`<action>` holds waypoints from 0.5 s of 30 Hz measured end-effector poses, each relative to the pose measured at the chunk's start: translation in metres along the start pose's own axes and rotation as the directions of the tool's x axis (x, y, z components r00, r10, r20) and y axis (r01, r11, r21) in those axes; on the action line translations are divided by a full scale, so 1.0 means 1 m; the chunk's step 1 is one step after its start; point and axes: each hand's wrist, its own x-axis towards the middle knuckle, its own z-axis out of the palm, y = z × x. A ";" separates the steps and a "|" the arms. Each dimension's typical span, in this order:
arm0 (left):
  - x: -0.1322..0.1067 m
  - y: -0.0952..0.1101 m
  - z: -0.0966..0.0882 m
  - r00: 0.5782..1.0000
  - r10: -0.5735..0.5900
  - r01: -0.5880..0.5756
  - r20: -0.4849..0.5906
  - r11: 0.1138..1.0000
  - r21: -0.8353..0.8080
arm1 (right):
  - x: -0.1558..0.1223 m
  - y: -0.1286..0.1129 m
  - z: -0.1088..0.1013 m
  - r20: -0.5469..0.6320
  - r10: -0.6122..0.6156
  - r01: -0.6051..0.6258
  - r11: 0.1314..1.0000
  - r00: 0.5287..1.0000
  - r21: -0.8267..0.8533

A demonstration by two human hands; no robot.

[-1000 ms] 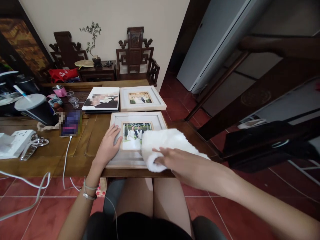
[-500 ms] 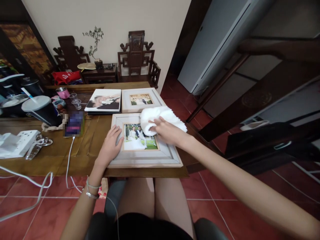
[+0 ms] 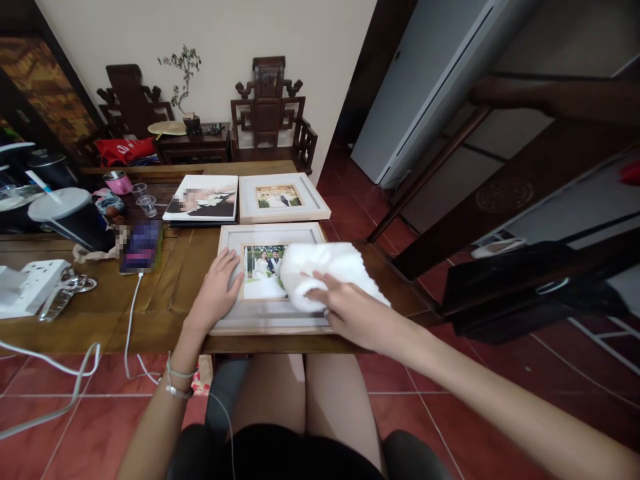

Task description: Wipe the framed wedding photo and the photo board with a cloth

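A white-framed wedding photo [image 3: 260, 237] lies flat at the near edge of the wooden table [image 3: 100, 313]. My left hand [image 3: 216, 293] rests open on the frame's left border, fingers spread flat. My right hand [image 3: 345, 310] presses a fluffy white cloth [image 3: 325, 270] onto the right half of the frame, fingers stretched over the cloth. The cloth hides the right part of the picture and the frame's right border.
Behind lie a second framed photo [image 3: 283, 197] and a photo album [image 3: 203, 198]. To the left are a phone [image 3: 141, 247] on a white cable, a lidded dark cup [image 3: 70, 217], a white power strip [image 3: 33, 283], small cups. Carved chairs stand at the wall; a dark railing rises right.
My right hand swept the cloth from the frame's near right corner up to its far right corner, then back down to the right middle. My left hand stayed in place on the frame.
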 end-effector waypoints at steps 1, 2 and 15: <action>0.000 -0.001 0.000 1.000 0.003 -0.003 0.004 1.000 0.004 | 0.011 0.006 0.004 -0.045 0.005 -0.006 1.000 0.999 -0.024; -0.001 -0.001 0.001 1.000 0.004 -0.004 0.008 1.000 0.007 | 0.023 0.014 0.008 -0.091 0.009 -0.014 0.998 0.996 -0.056; 0.000 0.000 -0.001 0.999 -0.001 0.001 -0.042 1.000 -0.013 | 0.066 0.034 0.030 -0.038 -0.099 0.085 0.960 0.994 -0.267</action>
